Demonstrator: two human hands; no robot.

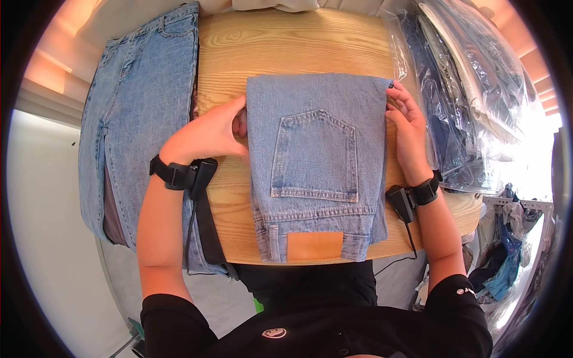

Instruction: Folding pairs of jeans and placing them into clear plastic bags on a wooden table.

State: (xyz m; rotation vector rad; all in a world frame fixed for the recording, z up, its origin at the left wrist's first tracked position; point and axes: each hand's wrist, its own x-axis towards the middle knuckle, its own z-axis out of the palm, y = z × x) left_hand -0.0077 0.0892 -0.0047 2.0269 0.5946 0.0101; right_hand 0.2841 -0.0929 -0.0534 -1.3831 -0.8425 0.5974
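A pair of folded blue jeans [316,156] lies on the wooden table in front of me, back pocket facing up. Its waistband, with a tan leather patch [315,246], is at the near edge. My left hand [206,131] grips the left side of the fold, thumb and fingers spread wide, their tips partly hidden at the denim. On the opposite side, near the far right corner, my right hand [409,122] has its bent fingers and thumb at the edge. A small dark bit shows by those fingertips; I cannot make out what it is.
Lighter blue jeans [146,95] lie lengthwise along the table's left side, hanging over the near edge. Garments in clear plastic bags [471,101] are piled at the right. The wooden tabletop [292,45] shows beyond the fold. Black cabled devices [401,201] are strapped to both wrists.
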